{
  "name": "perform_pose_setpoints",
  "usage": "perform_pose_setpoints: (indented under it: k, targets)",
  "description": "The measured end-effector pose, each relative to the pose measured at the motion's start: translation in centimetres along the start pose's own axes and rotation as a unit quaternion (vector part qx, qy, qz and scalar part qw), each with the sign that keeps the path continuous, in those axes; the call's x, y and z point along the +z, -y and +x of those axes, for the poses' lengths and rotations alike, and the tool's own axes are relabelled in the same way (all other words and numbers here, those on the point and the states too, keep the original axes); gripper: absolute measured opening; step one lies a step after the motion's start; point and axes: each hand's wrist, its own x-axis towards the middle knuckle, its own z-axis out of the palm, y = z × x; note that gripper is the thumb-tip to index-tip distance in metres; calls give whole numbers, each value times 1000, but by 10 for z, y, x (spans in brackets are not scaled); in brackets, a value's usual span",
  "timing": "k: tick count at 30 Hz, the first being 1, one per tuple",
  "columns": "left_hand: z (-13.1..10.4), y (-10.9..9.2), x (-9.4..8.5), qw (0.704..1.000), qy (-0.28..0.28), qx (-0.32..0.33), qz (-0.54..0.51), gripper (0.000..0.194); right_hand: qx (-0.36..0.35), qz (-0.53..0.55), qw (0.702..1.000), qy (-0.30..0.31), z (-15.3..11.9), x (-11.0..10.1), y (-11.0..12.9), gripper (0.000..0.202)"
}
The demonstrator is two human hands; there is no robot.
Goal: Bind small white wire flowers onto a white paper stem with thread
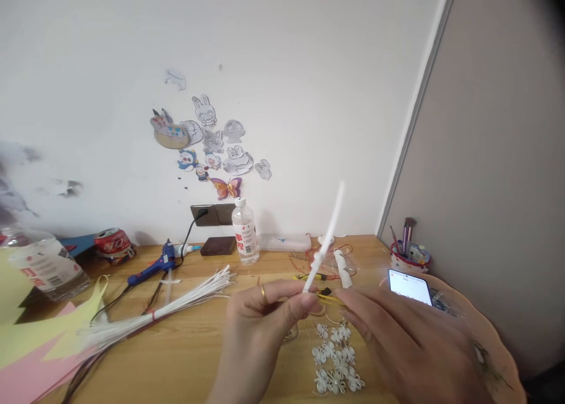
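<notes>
You are pinching a white strip [331,230] by its lower end between the thumb and forefinger of your left hand [265,316]; it is slanting upward just right of the frame's centre. Your right hand [410,339] is hovering beside it at lower right, fingers lying close together; I cannot tell whether they are gripping anything. As for progress, a group of white knots [341,364] is lying at the bottom, right of centre, seemingly finished. The strip you are holding is showing only a slight curve, so its shaping seems barely begun. A tied bundle [176,306] is lying at lower left, apparently unused.
</notes>
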Motion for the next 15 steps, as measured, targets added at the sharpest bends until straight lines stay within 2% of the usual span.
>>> perform_pose_setpoints:
  k: [4,9,15]
  targets:
    - [1,1,1,999,9,-15,-47,10,-19,-1,1000,13,-3,0,-3,23]
    - [0,1,3,998,-5,-15,-54,8,-42,-6,999,16,-2,-1,-4,24]
    - [-3,0,5,997,-2,13,-74,10,-25,0,1000,14,0,-4,0,20]
